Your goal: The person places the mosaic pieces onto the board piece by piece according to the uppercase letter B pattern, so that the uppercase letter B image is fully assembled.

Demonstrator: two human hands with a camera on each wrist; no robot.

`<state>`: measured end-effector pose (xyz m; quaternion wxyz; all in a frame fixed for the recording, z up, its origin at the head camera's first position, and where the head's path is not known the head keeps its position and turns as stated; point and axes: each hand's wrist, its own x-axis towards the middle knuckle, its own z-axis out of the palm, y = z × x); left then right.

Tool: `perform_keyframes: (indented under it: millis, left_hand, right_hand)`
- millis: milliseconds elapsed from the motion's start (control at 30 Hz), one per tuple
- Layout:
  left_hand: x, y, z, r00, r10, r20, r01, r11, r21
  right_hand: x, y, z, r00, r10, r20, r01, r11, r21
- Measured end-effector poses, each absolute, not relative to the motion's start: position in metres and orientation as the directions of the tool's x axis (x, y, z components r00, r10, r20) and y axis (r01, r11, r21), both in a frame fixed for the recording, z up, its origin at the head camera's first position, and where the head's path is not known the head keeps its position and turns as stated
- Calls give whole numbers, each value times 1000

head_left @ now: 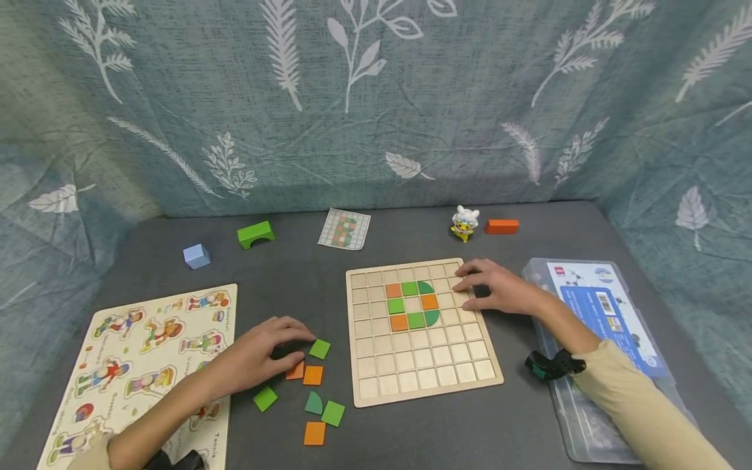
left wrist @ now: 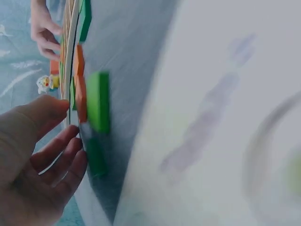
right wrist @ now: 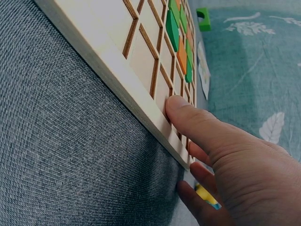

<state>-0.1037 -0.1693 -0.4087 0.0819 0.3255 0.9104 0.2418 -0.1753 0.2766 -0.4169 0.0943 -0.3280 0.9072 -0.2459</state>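
Observation:
A wooden grid board (head_left: 425,376) lies flat, with several orange and green squares and two dark green quarter-circle tiles (head_left: 431,318) ringed around one bare cell. My right hand (head_left: 496,287) rests at the board's right edge. Its thumb (right wrist: 181,106) lies over the grid cells, and no tile is in its fingers. Over the loose tiles left of the board is my left hand (head_left: 264,352), fingers loosely bent and holding nothing. Its fingertips are right at a green square tile (head_left: 320,348), and its thumb is beside an orange square tile (head_left: 295,371).
More loose tiles, including an orange square (head_left: 314,433), lie nearer me. A sports picture puzzle board (head_left: 147,336) sits under my left forearm; a clear plastic case (head_left: 572,418) is under my right. Behind stand a pattern card (head_left: 344,229), blocks (head_left: 256,233) and a small figurine (head_left: 464,223).

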Motion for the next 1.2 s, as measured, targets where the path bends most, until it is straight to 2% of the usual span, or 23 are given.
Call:
perform_keyframes:
  millis: [133, 367, 600, 767, 900, 1033, 1200]
  left_hand:
    - [-96, -170, -414, -789, 612, 48, 551, 672, 495]
    - [-97, -165, -416, -788, 615, 42, 550, 671, 498]
    - [-99, -158, -416, -751, 656, 75, 622, 664, 416]
    - [-101, -152, -413, -749, 658, 75, 632, 677, 377]
    - [-105, -142, -411, -746, 652, 130, 649, 671, 357]
    - [-109, -117, -407, -679, 705, 206, 724, 596, 347]
    - [-114, -75, -405, -502, 825, 261, 861, 445, 248]
  right_hand:
    - [-175, 276, -417, -772, -635, -13, -538, 665, -518]
    - [-175, 276, -420, -771, -637, -7, -542, 661, -519]
    - [-175, 277, -418, -770, -638, -6, -545, 662, -514]
    - [-176, 277, -418, -768, -641, -9, -546, 662, -513]
    - [-176, 277, -418, -766, -643, -10, -549, 662, -510]
    - [-175, 278, -417, -765, -644, -11, -549, 661, -512]
    - [-175, 277, -417, -766, -643, -10, -545, 658, -520]
